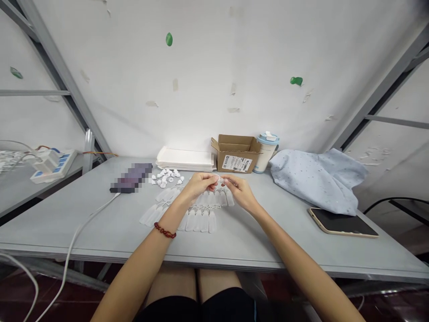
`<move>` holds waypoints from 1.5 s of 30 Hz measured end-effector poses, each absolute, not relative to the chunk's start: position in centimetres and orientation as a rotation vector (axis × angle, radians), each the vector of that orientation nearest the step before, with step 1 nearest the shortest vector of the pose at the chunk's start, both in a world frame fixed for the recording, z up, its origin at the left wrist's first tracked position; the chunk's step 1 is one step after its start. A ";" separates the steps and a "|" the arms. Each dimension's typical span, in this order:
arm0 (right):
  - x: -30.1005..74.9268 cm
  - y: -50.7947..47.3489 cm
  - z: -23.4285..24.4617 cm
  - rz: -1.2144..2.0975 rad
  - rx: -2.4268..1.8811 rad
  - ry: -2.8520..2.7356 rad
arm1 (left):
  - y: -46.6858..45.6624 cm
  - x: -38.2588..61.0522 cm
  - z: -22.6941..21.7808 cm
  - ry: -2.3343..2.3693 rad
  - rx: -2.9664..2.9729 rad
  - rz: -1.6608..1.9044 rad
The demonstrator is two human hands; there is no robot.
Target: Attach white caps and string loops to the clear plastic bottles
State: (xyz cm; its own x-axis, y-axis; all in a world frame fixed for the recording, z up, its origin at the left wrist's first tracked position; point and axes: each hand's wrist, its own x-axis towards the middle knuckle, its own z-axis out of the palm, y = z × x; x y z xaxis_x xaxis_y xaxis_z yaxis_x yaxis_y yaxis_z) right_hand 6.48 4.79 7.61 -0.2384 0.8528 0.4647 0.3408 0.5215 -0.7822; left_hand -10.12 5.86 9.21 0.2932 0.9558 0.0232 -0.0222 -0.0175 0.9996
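I sit at a grey table (40,226) set against a white wall (208,76). Along the far edge stand a stack of white trays (184,159), a cardboard box (236,154) and a tumbler with a pale blue lid (267,152). Toward the right edge lie a crumpled pale blue cloth (318,181) and a dark tablet (343,222). Left of centre is a phone (131,177), obscured by blur, with a white cable (95,211) running from it over the near edge.

In the middle, a row of translucent plastic pods (197,220) lies under my wrists, and a loose pile of small white pieces (166,178) sits just beyond it. My left hand (201,187), with a red beaded bracelet (165,230) on its wrist, and my right hand (239,192) meet above the row. The fingers of both are pinched narrow on a small translucent piece (219,180), held clear of the table.

The piece is small and slick-looking, so a loose pinch could drop it among the matching pods. A careless forearm could also drag the row askew or catch the cable.
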 end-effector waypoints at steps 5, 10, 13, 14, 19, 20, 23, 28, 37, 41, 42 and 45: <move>6.8 5.0 7.6 0.698 -0.968 -1.837 | 5.8 -10.3 9.1 0.981 1.395 0.924; 7.2 4.8 8.1 0.834 -0.964 -1.892 | 5.9 -10.6 9.1 0.972 1.422 0.822; 7.5 4.7 8.5 0.902 -0.952 -1.932 | 5.9 -10.7 9.0 0.961 1.437 0.768; 7.6 4.7 8.6 0.918 -0.956 -1.929 | 5.9 -10.7 9.0 0.960 1.447 0.762; 7.4 4.6 8.6 0.970 -1.054 -1.835 | 5.8 -10.6 9.0 0.940 1.549 0.806; 7.3 4.6 8.6 0.998 -1.070 -1.805 | 5.7 -10.6 9.0 0.933 1.575 0.822; 7.1 4.6 8.6 1.138 -1.074 -1.688 | 5.6 -10.5 9.2 0.928 1.631 0.875; 7.0 4.6 8.7 1.365 -1.043 -1.501 | 6.0 -10.3 8.9 0.848 1.683 0.969; 7.1 4.3 8.7 1.541 -0.972 -1.422 | 5.6 -10.3 9.2 0.802 1.667 0.921; 6.8 4.4 8.4 1.227 -1.070 -1.517 | 5.6 -10.2 9.4 0.882 1.452 0.941; 6.7 4.5 8.3 1.084 -1.096 -1.563 | 5.7 -10.2 9.4 0.903 1.381 0.961; 6.6 4.6 8.0 0.781 -1.109 -1.678 | 6.0 -10.4 9.3 0.925 1.221 0.999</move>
